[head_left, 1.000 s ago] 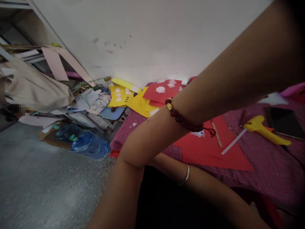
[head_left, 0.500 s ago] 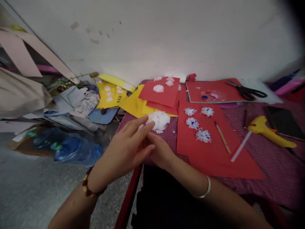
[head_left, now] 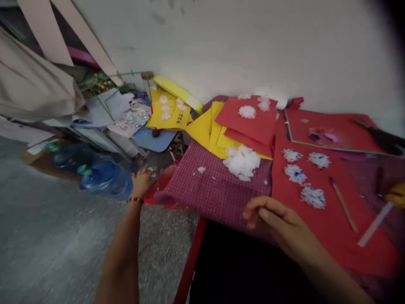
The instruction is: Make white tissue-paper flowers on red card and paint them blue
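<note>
My left hand (head_left: 142,182) reaches down past the table's left edge, over a red plastic bag (head_left: 166,183). Its fingers look apart, and a small pale bit shows by the fingertips, too blurred to name. Above the checked tablecloth (head_left: 202,190), near the front edge, my right hand (head_left: 275,217) hovers with loosely bent fingers and nothing visible in them. Beyond it lies a heap of white paper pieces (head_left: 243,162), with a few loose scraps (head_left: 201,169) to the left. Several white-and-blue paper flowers (head_left: 313,196) rest on a red sheet (head_left: 319,240) at right.
On the red sheet lies a brush (head_left: 343,204); a yellow glue gun (head_left: 395,195) and scissors (head_left: 384,137) are farther right. Yellow paper (head_left: 202,131) and red cards (head_left: 249,118) sit at the back. A blue stool (head_left: 155,139) and large water bottles (head_left: 106,179) stand left.
My hands have come apart. The left has moved left and down beside the table; the right has shifted right over the cloth. The view has turned left.
</note>
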`<state>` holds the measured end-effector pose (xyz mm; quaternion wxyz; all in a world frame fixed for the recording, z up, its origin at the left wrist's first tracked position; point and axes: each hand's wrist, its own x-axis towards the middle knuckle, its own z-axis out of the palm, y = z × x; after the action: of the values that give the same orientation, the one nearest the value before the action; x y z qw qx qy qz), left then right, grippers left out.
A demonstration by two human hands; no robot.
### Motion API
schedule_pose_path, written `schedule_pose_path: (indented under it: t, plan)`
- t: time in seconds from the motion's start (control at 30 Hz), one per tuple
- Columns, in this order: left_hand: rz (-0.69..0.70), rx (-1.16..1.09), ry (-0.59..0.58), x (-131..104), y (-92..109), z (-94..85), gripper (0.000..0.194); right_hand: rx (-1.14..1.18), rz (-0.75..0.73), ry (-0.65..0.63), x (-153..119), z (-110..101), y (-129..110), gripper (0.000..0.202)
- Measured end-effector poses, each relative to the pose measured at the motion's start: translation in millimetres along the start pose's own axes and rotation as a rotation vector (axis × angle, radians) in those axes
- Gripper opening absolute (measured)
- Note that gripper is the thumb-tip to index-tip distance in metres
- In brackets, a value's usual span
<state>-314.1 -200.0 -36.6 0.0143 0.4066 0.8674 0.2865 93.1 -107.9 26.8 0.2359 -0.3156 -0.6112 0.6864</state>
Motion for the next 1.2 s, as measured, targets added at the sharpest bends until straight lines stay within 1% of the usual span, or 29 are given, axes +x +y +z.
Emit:
schedule_pose_path:
  t: [0.03, 0.1, 0.13, 0.17, 0.2, 0.23, 0.27, 0.3, 0.33, 0.4, 0.43, 0.5, 0.57, 0.63, 0.7, 0.77, 0.83, 0.9, 0.97, 1.03, 1.07, 1.13, 1.2]
  plan:
    - [-0.008, -0.022, 0.050, 8, -3, 4.9, 0.030, -0.041, -0.012, 0.054, -6, -8, 0, 0.018]
    - [-0.021, -0.085, 0.161, 22, -1, 5.5, 0.031, -0.083, -0.036, 0.171, -19, -24, 0, 0.016]
    - [-0.012, -0.126, 0.202, 27, 4, 2.7, 0.034, -0.086, -0.052, 0.232, -25, -31, 1, 0.015]
    - [0.022, -0.169, 0.200, 32, 14, -0.7, 0.035, -0.083, -0.065, 0.289, -31, -38, 3, 0.014]
    - [0.061, -0.205, 0.202, 34, 27, -3.8, 0.036, -0.081, -0.076, 0.338, -37, -44, 4, 0.012]
    - [0.113, -0.235, 0.193, 34, 45, -5.7, 0.034, -0.083, -0.088, 0.377, -42, -50, 6, 0.011]
    - [0.191, -0.267, 0.156, 32, 66, -6.0, 0.031, -0.089, -0.102, 0.407, -47, -55, 8, 0.010]
    - [0.335, -0.320, 0.087, 28, 90, -4.7, 0.029, -0.100, -0.114, 0.423, -51, -60, 9, 0.010]
    - [0.425, -0.341, 0.044, 22, 115, -1.8, 0.023, -0.116, -0.126, 0.430, -55, -65, 10, 0.010]
    - [0.604, -0.338, -0.105, 9, 165, 7.3, 0.014, -0.161, -0.139, 0.437, -61, -76, 9, 0.011]
    - [0.747, -0.316, -0.198, 4, 187, 12.5, 0.013, -0.189, -0.139, 0.437, -64, -82, 7, 0.011]
    - [0.961, -0.217, -0.297, -4, 221, 22.7, 0.015, -0.257, -0.132, 0.426, -70, -95, 0, 0.013]
    - [1.115, -0.057, -0.347, -7, 242, 31.2, 0.020, -0.350, -0.133, 0.403, -74, -109, -10, 0.015]
    - [1.193, 0.097, -0.381, -5, 252, 38.8, 0.032, -0.464, -0.148, 0.390, -74, -125, -22, 0.017]
    - [1.192, 0.195, -0.406, 0, 255, 47.0, 0.054, -0.589, -0.174, 0.384, -70, -141, -36, 0.019]
    - [1.176, 0.258, -0.396, 7, 254, 56.3, 0.068, -0.739, -0.198, 0.358, -60, -156, -49, 0.021]
    - [1.173, 0.303, -0.375, 14, 253, 66.0, 0.072, -0.956, -0.179, 0.306, -47, -169, -59, 0.022]
    - [1.158, 0.308, -0.332, 22, 256, 75.3, 0.068, -1.194, -0.100, 0.240, -33, -182, -64, 0.021]
    - [1.127, 0.228, -0.260, 29, 260, 84.2, 0.060, -1.373, 0.008, 0.219, -23, -196, -63, 0.020]
    - [1.060, 0.114, -0.188, 34, 264, 92.8, 0.054, -1.468, 0.091, 0.244, -18, -211, -55, 0.023]
    - [1.016, 0.072, -0.169, 36, 264, 96.7, 0.052, -1.491, 0.123, 0.252, -17, -218, -48, 0.025]
    - [0.917, 0.032, -0.185, 38, 261, 103.2, 0.050, -1.512, 0.183, 0.221, -18, -232, -34, 0.029]
    - [0.819, 0.001, -0.260, 37, 255, 107.3, 0.051, -1.512, 0.258, 0.190, -20, -242, -19, 0.028]
